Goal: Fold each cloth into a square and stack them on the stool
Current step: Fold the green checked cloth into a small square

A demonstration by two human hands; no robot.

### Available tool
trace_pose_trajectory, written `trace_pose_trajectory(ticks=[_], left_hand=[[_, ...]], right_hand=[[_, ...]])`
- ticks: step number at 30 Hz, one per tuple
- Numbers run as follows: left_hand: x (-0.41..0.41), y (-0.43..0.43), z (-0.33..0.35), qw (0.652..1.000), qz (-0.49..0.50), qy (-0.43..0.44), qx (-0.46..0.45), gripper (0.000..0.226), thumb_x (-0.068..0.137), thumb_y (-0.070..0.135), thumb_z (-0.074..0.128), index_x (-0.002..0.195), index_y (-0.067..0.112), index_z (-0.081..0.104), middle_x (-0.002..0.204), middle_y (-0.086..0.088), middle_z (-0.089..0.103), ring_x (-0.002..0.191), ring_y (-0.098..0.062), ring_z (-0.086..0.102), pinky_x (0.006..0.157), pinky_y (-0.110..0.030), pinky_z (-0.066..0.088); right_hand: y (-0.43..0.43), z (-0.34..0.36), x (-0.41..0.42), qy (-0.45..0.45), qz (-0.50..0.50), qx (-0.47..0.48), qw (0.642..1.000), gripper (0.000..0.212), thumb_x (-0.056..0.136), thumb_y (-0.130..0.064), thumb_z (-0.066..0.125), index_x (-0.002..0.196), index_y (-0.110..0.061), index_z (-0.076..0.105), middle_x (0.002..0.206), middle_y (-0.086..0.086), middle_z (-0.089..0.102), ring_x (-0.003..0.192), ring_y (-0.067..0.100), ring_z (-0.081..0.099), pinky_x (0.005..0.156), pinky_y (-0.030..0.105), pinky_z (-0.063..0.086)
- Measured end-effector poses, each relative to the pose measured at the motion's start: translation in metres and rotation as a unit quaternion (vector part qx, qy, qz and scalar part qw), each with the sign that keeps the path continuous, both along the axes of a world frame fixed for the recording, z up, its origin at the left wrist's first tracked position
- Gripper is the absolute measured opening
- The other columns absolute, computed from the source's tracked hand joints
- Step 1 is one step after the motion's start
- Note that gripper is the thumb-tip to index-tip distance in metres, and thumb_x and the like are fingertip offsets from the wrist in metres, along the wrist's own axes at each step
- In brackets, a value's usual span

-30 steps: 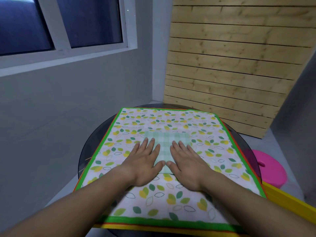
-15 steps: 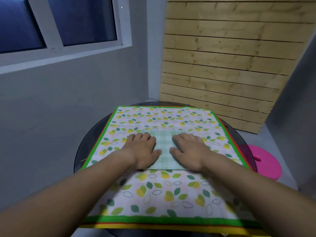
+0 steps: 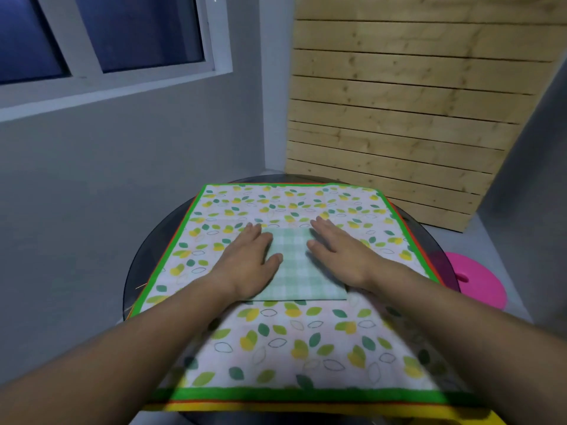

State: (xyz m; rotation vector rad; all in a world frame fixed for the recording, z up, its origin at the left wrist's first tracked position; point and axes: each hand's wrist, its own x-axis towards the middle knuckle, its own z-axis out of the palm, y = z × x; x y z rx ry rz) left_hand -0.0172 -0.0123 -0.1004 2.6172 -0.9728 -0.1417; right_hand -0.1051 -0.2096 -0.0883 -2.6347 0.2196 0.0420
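1. On round dark table: leaf-print cloth, spread flat.
2. At its centre: folded green checked cloth.
3. Pressed flat on its two sides, fingers straight: left hand, right hand.
4. Right of table: pink stool.

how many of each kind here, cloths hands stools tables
cloths: 2 plainly seen, green checked cloth on leaf-print cloth; orange and yellow edges beneath may be more
hands: 2, left hand and right hand, both flat on the checked cloth
stools: 1, pink stool
tables: 1, round glass table
total: 6
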Motion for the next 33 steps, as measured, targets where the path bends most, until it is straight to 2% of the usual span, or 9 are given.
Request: trace_pose_trajectory(ticks=[3, 6, 9, 12, 20, 23, 24, 30, 33], left_hand=[[-0.003, 0.005, 0.016, 0.991, 0.106, -0.041, -0.065, 0.052, 0.092, 0.043, 0.059, 0.135, 0.015, 0.048, 0.137, -0.009, 0.048, 0.126, -0.028, 0.044, 0.103, -0.038, 0.04], [-0.001, 0.005, 0.035, 0.982, 0.176, 0.065, -0.031, 0.057, 0.086, 0.046, 0.069, 0.127, 0.014, 0.047, 0.12, -0.007, 0.057, 0.101, -0.025, 0.055, 0.078, -0.033, 0.044], [0.0, 0.002, 0.046, 0.968, 0.203, 0.147, 0.013, 0.054, 0.082, 0.048, 0.075, 0.114, 0.013, 0.05, 0.095, 0.001, 0.056, 0.089, -0.021, 0.055, 0.063, -0.03, 0.041], [0.0, 0.001, 0.048, 0.962, 0.212, 0.171, 0.031, 0.051, 0.08, 0.046, 0.078, 0.105, 0.013, 0.05, 0.087, 0.0, 0.052, 0.084, -0.021, 0.056, 0.062, -0.031, 0.045], [0.007, -0.001, 0.048, 0.927, 0.239, 0.287, -0.033, 0.077, 0.064, 0.035, 0.093, 0.12, 0.007, 0.048, 0.112, -0.011, 0.06, 0.104, -0.032, 0.062, 0.09, -0.044, 0.055], [0.005, -0.001, 0.048, 0.91, 0.242, 0.328, -0.072, 0.076, 0.059, 0.034, 0.095, 0.115, 0.006, 0.053, 0.111, -0.015, 0.065, 0.099, -0.034, 0.067, 0.086, -0.046, 0.058], [0.004, -0.001, 0.047, 0.905, 0.243, 0.34, -0.085, 0.077, 0.054, 0.035, 0.096, 0.112, 0.006, 0.055, 0.109, -0.016, 0.067, 0.097, -0.034, 0.068, 0.086, -0.046, 0.058], [-0.018, -0.019, 0.058, 0.905, 0.19, 0.339, -0.173, 0.047, 0.067, 0.03, 0.09, 0.066, 0.011, 0.048, 0.064, -0.008, 0.058, 0.059, -0.026, 0.055, 0.06, -0.03, 0.047], [-0.041, -0.044, 0.064, 0.912, 0.145, 0.309, -0.228, 0.036, 0.08, 0.019, 0.083, 0.07, 0.015, 0.049, 0.07, -0.009, 0.058, 0.063, -0.025, 0.053, 0.055, -0.028, 0.044]], right_hand=[[0.006, 0.012, -0.008, -0.098, -0.098, 0.089, 0.986, 0.057, 0.099, -0.037, 0.05, 0.149, -0.018, 0.033, 0.153, 0.002, 0.037, 0.139, 0.019, 0.037, 0.112, 0.032, 0.031], [0.009, 0.024, -0.01, -0.027, -0.192, 0.162, 0.968, 0.047, 0.092, -0.031, 0.06, 0.132, -0.014, 0.044, 0.122, 0.005, 0.055, 0.108, 0.022, 0.056, 0.082, 0.031, 0.046], [0.009, 0.033, -0.01, 0.031, -0.223, 0.17, 0.959, 0.019, 0.088, -0.022, 0.064, 0.089, -0.012, 0.048, 0.083, 0.001, 0.05, 0.075, 0.018, 0.051, 0.053, 0.027, 0.037], [0.009, 0.034, -0.008, 0.048, -0.237, 0.198, 0.95, 0.036, 0.083, -0.015, 0.069, 0.064, -0.016, 0.038, 0.062, 0.002, 0.035, 0.05, 0.018, 0.035, 0.041, 0.023, 0.024], [0.008, 0.029, -0.009, 0.06, -0.208, 0.205, 0.954, 0.043, 0.085, -0.009, 0.067, 0.059, -0.016, 0.033, 0.06, 0.002, 0.035, 0.049, 0.018, 0.031, 0.046, 0.025, 0.023], [0.006, 0.029, -0.016, 0.004, -0.215, 0.225, 0.95, 0.009, 0.087, -0.008, 0.065, 0.086, -0.009, 0.056, 0.089, 0.008, 0.057, 0.068, 0.02, 0.045, 0.05, 0.025, 0.031], [0.003, 0.028, -0.019, -0.013, -0.221, 0.24, 0.945, 0.016, 0.088, -0.011, 0.066, 0.102, -0.011, 0.058, 0.099, 0.009, 0.06, 0.072, 0.02, 0.051, 0.051, 0.025, 0.036], [-0.022, 0.033, -0.054, -0.099, -0.231, 0.255, 0.934, 0.027, 0.089, -0.019, 0.068, 0.114, -0.024, 0.058, 0.075, -0.009, 0.034, 0.059, 0.002, 0.038, 0.041, 0.013, 0.032], [-0.042, 0.038, -0.085, -0.157, -0.269, 0.257, 0.915, 0.027, 0.086, -0.019, 0.072, 0.109, -0.026, 0.061, 0.08, -0.005, 0.046, 0.063, 0.002, 0.044, 0.051, 0.02, 0.035]])
